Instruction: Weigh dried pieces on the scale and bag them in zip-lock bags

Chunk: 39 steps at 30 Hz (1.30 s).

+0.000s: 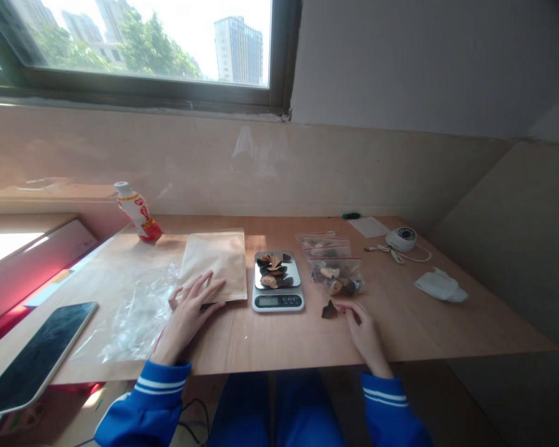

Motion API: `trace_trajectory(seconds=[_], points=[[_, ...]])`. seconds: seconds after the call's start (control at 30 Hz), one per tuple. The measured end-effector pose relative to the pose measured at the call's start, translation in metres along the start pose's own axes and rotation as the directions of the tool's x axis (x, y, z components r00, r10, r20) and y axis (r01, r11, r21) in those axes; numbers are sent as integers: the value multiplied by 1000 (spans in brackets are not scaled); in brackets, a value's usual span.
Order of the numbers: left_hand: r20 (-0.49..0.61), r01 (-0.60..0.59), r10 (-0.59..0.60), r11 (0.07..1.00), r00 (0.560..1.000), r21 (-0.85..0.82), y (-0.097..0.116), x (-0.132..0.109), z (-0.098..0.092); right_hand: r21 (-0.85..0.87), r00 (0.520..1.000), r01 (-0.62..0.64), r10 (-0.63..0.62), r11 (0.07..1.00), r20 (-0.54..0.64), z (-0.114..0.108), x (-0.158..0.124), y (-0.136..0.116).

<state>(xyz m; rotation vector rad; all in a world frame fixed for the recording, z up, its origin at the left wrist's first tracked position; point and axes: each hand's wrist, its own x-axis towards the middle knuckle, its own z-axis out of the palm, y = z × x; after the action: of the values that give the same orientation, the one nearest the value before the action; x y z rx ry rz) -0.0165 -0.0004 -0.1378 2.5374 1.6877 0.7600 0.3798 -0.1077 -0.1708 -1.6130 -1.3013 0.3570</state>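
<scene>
We're edge-pinching dark pc (328,310) in R grip (362,328), resting spread L grip (190,316) on pouch (218,257), off scale (278,308): prob. cleaner rdg (269,302).

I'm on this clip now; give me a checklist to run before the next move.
1. Right hand has the dark piece at its fingertips: ok.
2. That piece is over the pan: not ok, it is beside the scale, on the right.
3. Pieces on the pan lie within its edges: ok.
4. Left hand is off the scale: ok, it rests on the paper packet.
5. Display reading: cannot tell, too blurred.
</scene>
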Motion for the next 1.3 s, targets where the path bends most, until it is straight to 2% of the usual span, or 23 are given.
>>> trace_trajectory(seconds=[0.17,0.43,0.77,0.83,0.9,0.97,1.07,1.1,1.17,1.3], points=[[-110,74,-71,997,991,18,-9,1,7,-14,1000,8,-8,1000,0,-1,0,-2],[-64,125,-126,992,990,-13,-10,-1,12,-37,1000,15,-15,999,4,0,-1,1],[-53,135,-136,991,989,-19,-9,0,11,-16,1000,16,-16,1000,12,0,0,1],[-64,120,-121,993,991,-22,-4,-1,8,-16,1000,11,-11,1000,17,0,0,0],[-120,114,-117,993,986,-27,5,-5,0,-19,1000,7,-7,1000,14,0,0,0],[-231,176,-173,984,957,-10,16,-13,-10,-20,1000,6,-6,1000,11,0,0,-1],[-359,420,-365,903,859,87,25,-31,-28,-19,1000,17,-17,1000,9,0,0,-3],[-348,492,-424,860,836,133,24,-37,-32,-20,1000,22,-22,1000,11,0,0,-3],[-240,547,-499,809,833,217,14,-46,-38,-27,999,30,-29,999,13,0,0,-2],[-10,472,-484,847,875,243,-13,-50,-44,-42,999,43,-43,998,9,1,-1,0]])
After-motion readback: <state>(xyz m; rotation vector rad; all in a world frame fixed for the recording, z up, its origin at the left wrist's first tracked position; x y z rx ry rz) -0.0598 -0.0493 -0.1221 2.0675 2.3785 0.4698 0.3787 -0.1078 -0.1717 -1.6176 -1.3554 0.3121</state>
